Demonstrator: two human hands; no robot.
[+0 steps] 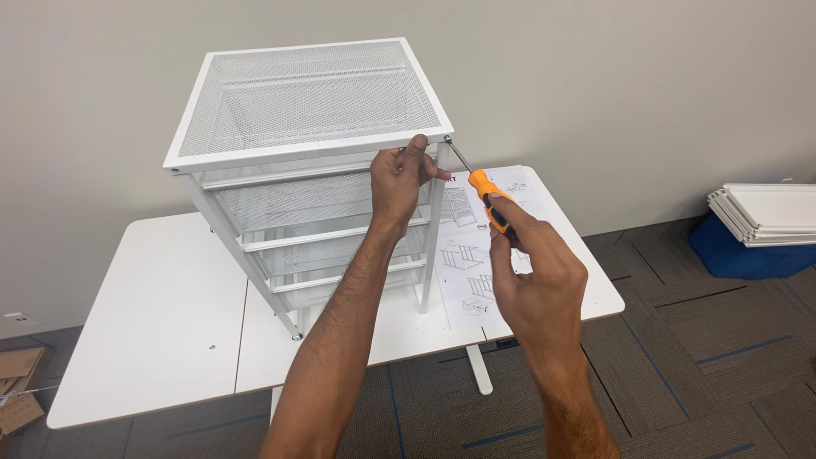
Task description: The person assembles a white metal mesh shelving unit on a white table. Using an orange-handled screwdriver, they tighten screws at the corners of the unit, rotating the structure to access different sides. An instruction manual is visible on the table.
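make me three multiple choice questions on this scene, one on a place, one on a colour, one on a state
1. Where does the tip of the screwdriver sit?
A. at the top front corner of the white mesh drawer unit
B. on the instruction sheet
C. on the carpet

2. What colour is the screwdriver handle?
A. blue
B. orange with black
C. white

3. What is the left hand doing?
A. lying flat on the white table
B. gripping the unit's top frame near the corner
C. holding the paper

Answers:
1 A, the shaft runs up from the right hand to the screw at that corner.
2 B, the grip shows orange with a black band.
3 B, its fingers curl over the frame edge just beside the screwdriver tip.
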